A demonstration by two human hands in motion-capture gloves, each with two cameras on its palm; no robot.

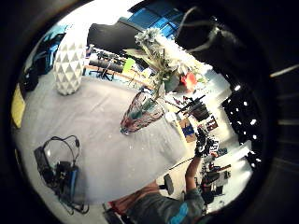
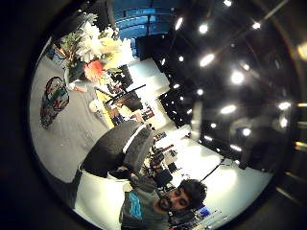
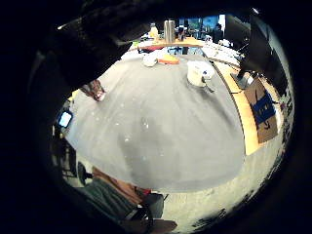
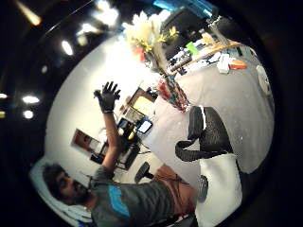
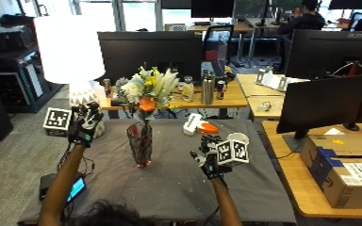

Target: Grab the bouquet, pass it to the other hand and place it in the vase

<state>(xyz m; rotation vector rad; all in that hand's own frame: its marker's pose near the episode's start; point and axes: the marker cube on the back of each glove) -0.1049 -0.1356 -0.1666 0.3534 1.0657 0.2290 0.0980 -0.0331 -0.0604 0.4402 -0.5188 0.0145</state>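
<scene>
the bouquet (image 5: pixel 144 90) stands upright in the vase (image 5: pixel 140 143) on the grey surface (image 5: pixel 168 183). the left hand (image 5: pixel 84 123) is raised beside it, fingers spread, holding nothing. the right hand (image 5: pixel 211 159) seems open too, fingers partly hidden, apart from the vase.

A black fabric glove is worn on the left hand (image 5: pixel 84 125) and on the right hand (image 5: pixel 209 160); a grey short-sleeved T-shirt with a blue chest print (image 4: pixel 124 201) is worn.
</scene>
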